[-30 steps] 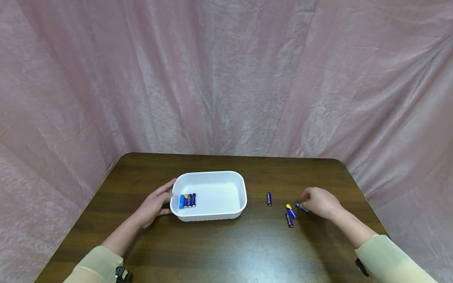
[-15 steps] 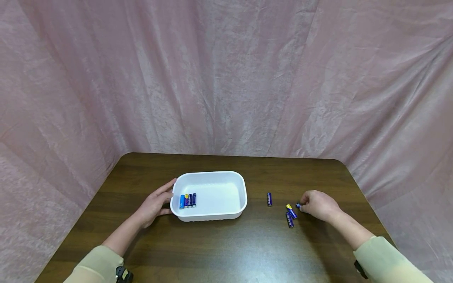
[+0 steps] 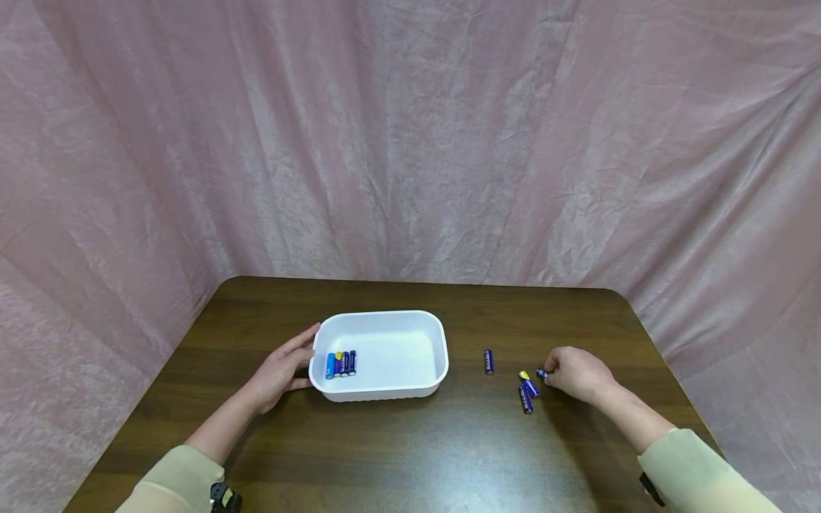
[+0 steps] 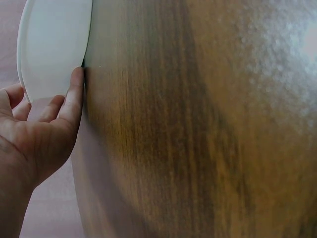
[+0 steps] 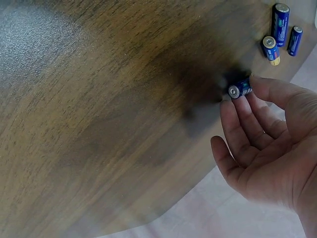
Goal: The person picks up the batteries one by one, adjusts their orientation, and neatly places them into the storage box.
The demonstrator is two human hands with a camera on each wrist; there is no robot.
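A white tray [image 3: 420,324] sits left of centre on the dark wooden table [image 3: 410,456], with several blue batteries [image 3: 340,364] lying side by side at its left end. My left hand [image 3: 296,360] rests against the tray's left end with straight fingers; the left wrist view shows the thumb [image 4: 75,94] touching the tray's rim [image 4: 54,44]. On the right, my right hand [image 3: 548,374] pinches a blue battery [image 3: 541,373] between thumb and fingers, just above the table. In the right wrist view this battery [image 5: 239,89] sits at the tips of my right hand [image 5: 242,96].
Three loose batteries lie left of the right hand: one alone [image 3: 489,361], one with a yellow end [image 3: 527,383] and one nearer me [image 3: 525,399]. They also show in the right wrist view [image 5: 280,17]. Pink cloth [image 3: 410,142] hangs round the table's far and side edges.
My right hand has drawn slightly toward me and closed its fingers round the battery that lay under them. The left hand and the tray have not moved.
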